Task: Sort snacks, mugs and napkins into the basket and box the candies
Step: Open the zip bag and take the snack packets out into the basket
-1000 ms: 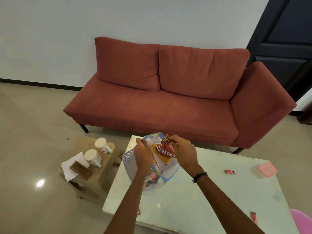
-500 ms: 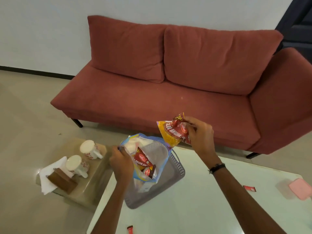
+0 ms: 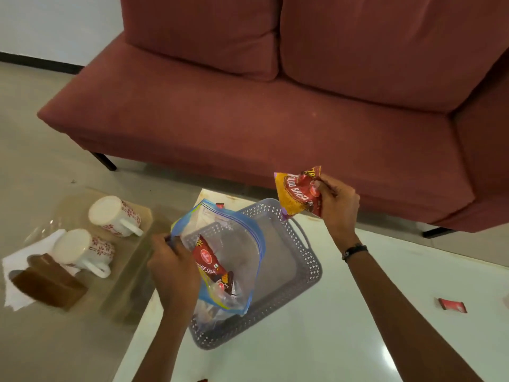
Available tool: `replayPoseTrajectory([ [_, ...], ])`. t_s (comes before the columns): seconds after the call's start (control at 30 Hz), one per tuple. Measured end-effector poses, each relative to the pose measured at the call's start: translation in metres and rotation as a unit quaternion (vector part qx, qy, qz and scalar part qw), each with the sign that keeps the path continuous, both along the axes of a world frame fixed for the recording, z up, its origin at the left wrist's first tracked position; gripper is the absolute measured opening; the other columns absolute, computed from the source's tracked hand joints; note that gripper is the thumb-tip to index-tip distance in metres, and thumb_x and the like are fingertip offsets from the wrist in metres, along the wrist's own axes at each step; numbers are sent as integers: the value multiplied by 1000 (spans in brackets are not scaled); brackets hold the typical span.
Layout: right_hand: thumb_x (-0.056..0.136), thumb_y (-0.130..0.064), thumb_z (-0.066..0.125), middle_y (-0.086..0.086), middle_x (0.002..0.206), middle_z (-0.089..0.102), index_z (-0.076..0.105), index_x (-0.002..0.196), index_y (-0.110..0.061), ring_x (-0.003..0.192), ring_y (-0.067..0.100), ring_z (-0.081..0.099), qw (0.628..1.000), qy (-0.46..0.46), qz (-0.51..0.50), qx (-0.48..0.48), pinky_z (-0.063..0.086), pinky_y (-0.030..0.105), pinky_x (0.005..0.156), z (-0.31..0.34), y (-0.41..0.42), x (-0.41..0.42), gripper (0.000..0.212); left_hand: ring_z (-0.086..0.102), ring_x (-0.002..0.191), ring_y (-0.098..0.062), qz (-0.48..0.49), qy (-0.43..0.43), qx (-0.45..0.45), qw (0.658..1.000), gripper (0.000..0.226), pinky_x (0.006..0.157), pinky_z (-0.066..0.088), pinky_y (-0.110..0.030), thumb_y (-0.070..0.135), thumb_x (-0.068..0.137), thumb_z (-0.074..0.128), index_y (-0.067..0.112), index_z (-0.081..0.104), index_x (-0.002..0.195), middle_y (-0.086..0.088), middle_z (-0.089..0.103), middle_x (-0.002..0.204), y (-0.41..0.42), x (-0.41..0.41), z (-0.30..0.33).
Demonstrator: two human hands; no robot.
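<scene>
A grey perforated basket stands on the white table. My left hand grips the rim of a clear zip bag with blue edges, held over the basket; a red snack packet lies inside the bag. My right hand holds a red and yellow snack packet in the air above the basket's far right corner. Two white floral mugs lie on their sides on a low side table, on white napkins.
A brown napkin holder sits by the mugs on the low side table. A red candy lies on the white table at right, another behind the bag. A red sofa stands just beyond.
My right hand has lifted the red and yellow packet out of the zip bag and away to the right. The camera has tilted down and moved closer.
</scene>
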State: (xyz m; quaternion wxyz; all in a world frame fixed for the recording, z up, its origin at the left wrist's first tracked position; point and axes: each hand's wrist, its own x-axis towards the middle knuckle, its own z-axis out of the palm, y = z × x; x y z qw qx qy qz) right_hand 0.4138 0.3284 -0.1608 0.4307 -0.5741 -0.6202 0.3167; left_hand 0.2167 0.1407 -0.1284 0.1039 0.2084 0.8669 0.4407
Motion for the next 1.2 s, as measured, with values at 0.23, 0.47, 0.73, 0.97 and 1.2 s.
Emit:
replayPoseTrajectory([
  [0.23,93,-10,51,14,105,73,70,112,-14,91,29,69,957,-244,154,-46,49,29,73,-59,1,-31,27,50,69,-22,-49,-15,-7,999,24,51,31,-17,18,95,41,-2,51,102,-14,57,85,1,0,-7],
  [0.47,94,-19,52,12,117,69,64,119,-14,102,28,65,928,-309,168,-123,52,35,83,-82,10,-46,29,47,60,-7,-70,-7,-22,997,25,52,31,-12,22,94,46,1,52,105,-10,56,84,-4,6,-3],
  [0.73,91,-22,58,10,118,68,60,121,-11,104,27,64,933,-308,138,-126,51,33,84,-76,5,-38,32,53,69,-18,-85,1,-38,996,26,55,36,-13,21,91,51,5,55,111,-10,62,90,-14,3,-2],
  [0.97,89,-13,59,2,89,73,69,96,-13,78,18,67,981,-115,154,8,55,33,70,29,-80,-31,12,56,68,-15,-84,14,-28,996,17,53,36,-8,13,90,52,4,59,103,-8,62,84,-23,7,11],
  [1.2,93,-6,42,24,116,61,57,111,4,110,36,57,826,-384,374,-173,43,38,90,41,-132,-101,26,44,61,4,-98,35,-6,995,19,57,33,7,6,91,49,1,60,106,-1,56,85,-28,31,41],
])
